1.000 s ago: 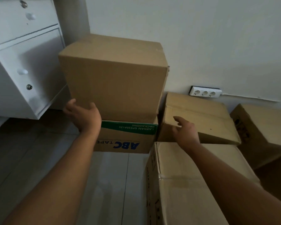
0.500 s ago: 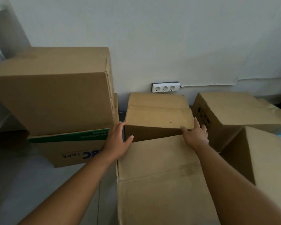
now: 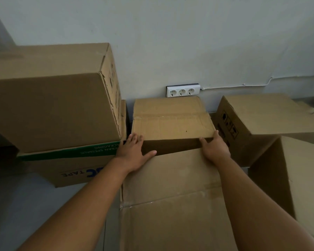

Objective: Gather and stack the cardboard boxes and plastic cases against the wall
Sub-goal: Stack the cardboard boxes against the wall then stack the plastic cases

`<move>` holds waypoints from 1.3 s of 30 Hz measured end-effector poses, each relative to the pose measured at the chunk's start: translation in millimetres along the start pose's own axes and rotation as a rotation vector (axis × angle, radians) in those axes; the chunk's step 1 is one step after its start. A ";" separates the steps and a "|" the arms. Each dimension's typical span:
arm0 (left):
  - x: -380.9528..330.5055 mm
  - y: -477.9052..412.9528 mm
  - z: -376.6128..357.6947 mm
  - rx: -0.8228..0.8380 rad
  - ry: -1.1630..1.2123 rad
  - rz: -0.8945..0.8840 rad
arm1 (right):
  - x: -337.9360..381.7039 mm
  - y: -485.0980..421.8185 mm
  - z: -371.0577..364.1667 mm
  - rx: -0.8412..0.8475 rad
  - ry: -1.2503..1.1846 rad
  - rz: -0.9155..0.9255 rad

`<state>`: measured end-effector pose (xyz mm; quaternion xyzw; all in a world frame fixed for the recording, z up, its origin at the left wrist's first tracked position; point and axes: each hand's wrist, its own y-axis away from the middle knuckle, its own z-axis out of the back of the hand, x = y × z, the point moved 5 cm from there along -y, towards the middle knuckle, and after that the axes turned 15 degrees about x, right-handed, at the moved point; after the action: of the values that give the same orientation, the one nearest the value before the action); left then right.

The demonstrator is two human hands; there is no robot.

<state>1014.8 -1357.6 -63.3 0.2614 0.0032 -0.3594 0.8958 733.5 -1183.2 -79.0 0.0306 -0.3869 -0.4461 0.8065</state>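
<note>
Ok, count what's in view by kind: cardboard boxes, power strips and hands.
Cardboard boxes: 6
Power strips: 1
Hands: 2
Total: 9

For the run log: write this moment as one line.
small box: by wall, below socket strip | left hand: pressing its left near corner | right hand: pressing its right near corner | lift: not yet
</note>
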 end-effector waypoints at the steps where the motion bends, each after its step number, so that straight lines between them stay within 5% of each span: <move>1: 1.0 1.7 -0.9 0.000 0.013 -0.004 | 2.3 -2.9 -1.3 0.000 0.021 -0.010; 19: 12.2 -2.1 -30.5 -0.128 0.179 -0.014 | 17.2 -24.9 -10.6 -0.011 0.199 0.050; 24: 15.9 15.8 -26.8 -0.124 0.167 0.011 | 20.6 -4.5 -4.8 0.101 0.160 0.084; 28: 21.6 74.3 -46.6 -0.260 0.429 0.105 | -6.0 41.4 11.5 0.129 0.086 0.044; 39: -11.9 178.5 -139.0 -0.152 0.923 0.169 | -77.2 175.8 -0.4 0.139 0.216 0.026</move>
<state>1146.5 -1176.5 -97.8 0.3267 0.4060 -0.1301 0.8435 832.7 -1020.5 -56.0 0.1289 -0.3281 -0.4017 0.8452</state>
